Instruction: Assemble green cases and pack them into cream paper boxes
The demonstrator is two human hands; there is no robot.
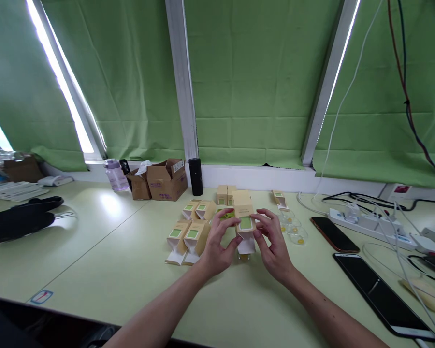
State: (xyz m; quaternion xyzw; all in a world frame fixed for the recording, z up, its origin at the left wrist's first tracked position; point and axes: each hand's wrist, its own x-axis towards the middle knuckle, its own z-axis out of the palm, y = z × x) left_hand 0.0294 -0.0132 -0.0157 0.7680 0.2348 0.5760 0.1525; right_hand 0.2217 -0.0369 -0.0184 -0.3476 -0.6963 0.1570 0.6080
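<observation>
In the head view, a small kraft-paper box (243,211) with a green label or window is upright between my hands, its white-lined flap (246,245) hanging open at the near end. My left hand (221,241) grips its left side with fingers and thumb. On the opposite side my right hand (273,244) pinches the edge near the flap. Something small and yellowish (244,257) shows just under the flap, too hidden to name. Several similar boxes (194,234) stand left of my left hand, the nearer ones with flaps open. Small green items (230,214) lie partly hidden behind my left fingers.
Clear round plastic pieces with yellow centres (293,229) lie right of my right hand, with another kraft box (279,198) behind. Two phones (380,290), a power strip (369,227) and loose cables occupy the right. Cardboard boxes (166,181) and a black cylinder (195,177) stand at the back.
</observation>
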